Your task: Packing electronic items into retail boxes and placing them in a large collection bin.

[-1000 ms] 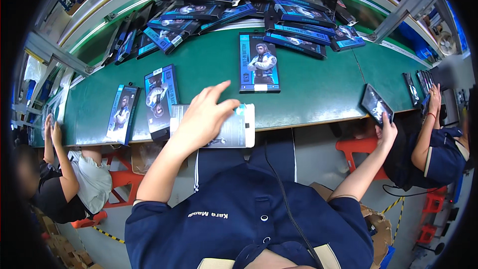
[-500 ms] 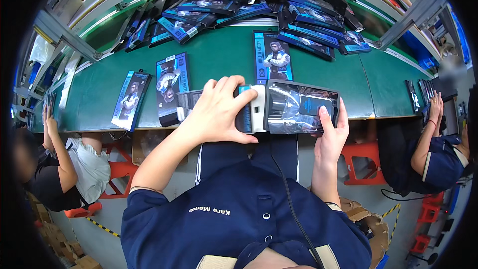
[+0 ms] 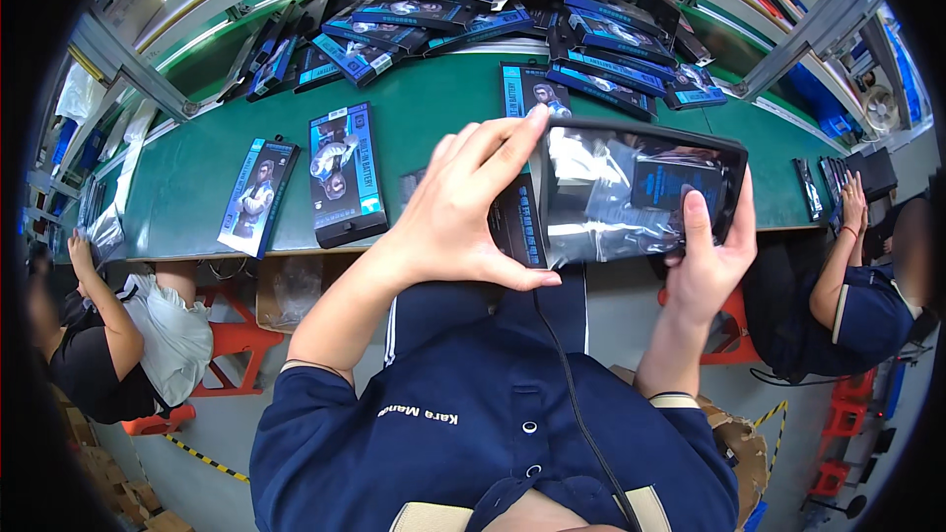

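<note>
My left hand is wrapped around a slim black box with blue print, its thumb at the near edge and its fingers along the far side. Most of that box is hidden behind the hand. In my right hand is a black rectangular tray, gripped at its right end with the thumb on top. Glossy clear plastic covers a dark flat piece inside the tray. The tray's left end meets the box's right end; whether it sits inside the box I cannot tell.
Two printed boxes lie on the green table at left, a narrow one and a wider one. Another box lies beyond my hands. Many similar boxes are heaped at the back. Co-workers sit at left and right.
Both hands have lifted the tray and box closer to the camera, the tray shifting right and tilting. The white flap between them no longer shows. The wider box at left is now uncovered.
</note>
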`<state>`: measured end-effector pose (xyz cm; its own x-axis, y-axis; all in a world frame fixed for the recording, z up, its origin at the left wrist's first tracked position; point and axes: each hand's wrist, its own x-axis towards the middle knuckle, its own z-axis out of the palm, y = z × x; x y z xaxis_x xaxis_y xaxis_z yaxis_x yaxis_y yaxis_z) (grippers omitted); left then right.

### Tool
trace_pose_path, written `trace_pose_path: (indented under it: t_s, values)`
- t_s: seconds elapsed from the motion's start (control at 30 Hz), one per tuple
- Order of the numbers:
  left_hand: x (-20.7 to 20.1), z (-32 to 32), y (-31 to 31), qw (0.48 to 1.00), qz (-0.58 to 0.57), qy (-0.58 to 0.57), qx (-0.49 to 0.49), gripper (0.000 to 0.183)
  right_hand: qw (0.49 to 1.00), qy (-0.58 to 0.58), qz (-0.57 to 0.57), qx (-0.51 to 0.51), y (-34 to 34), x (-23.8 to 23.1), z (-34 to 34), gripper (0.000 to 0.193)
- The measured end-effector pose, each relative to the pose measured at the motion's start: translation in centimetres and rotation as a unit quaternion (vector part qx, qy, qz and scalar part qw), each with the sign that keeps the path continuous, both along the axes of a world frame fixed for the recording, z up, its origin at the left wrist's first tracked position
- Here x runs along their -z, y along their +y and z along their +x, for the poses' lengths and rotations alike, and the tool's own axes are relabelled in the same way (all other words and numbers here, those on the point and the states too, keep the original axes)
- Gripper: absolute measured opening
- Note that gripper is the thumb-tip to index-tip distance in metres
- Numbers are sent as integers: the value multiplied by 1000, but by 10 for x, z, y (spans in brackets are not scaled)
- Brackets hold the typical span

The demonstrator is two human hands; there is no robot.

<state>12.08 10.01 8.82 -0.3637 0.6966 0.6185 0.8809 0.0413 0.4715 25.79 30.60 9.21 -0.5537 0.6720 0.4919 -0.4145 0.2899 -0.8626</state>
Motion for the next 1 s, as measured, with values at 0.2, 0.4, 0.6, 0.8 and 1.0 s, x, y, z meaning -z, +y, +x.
trace_pose_path:
  t_s: [0.2,0.4,0.6,0.8,1.0]
  values:
    - [3,8,16,998,40,41,-28,125,982,-48,171,-70,0,-41,-11,58]
    - [34,13,41,965,223,-77,-111,133,869,-70,486,-57,-38,-46,-32,36]
    - [45,12,38,929,294,-155,-164,98,941,-72,-2,-330,-31,-8,-60,34]
    - [16,9,27,800,411,-431,73,35,969,134,205,-37,-69,44,-78,18]
    - [21,4,21,853,377,-361,-19,19,975,127,-77,-166,-79,24,-85,20]
